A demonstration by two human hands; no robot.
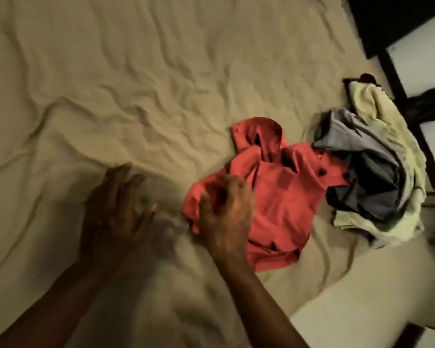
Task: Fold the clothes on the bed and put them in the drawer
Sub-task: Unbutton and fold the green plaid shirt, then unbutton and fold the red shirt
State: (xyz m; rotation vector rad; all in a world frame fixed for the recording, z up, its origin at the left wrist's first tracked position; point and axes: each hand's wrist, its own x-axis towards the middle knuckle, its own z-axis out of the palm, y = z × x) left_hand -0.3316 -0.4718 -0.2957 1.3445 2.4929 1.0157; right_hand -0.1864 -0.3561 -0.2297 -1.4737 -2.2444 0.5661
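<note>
- My left hand lies low over the bed, fingers straight and spread, with nothing in it. Motion blur keeps me from saying whether the palm presses the sheet or hangs just above it.
- My right hand is at the near left edge of the red garment, back of the hand up and fingers bent towards the cloth. It is blurred, so I cannot tell whether the fingers have pinched the fabric or only touch it.
- The red garment lies crumpled on the bed, right of the middle, between my right hand and the rest of the clothes. One rounded part of it stands up at the far end.
- Just beside it, and touching its right edge, is a pile of clothes close to the right side of the bed, all unfolded.
- In that pile a grey piece lies on top towards the far side, and a dark blue piece sits nearer to me. A pale yellow-green piece wraps round the outer side of both.
- The beige sheet is wrinkled all over, with deeper creases by my left hand.
- Past the pile runs a dark bed frame, then a light floor with a dark blurred thing on it.
- A dark piece of furniture fills the top right corner.
</note>
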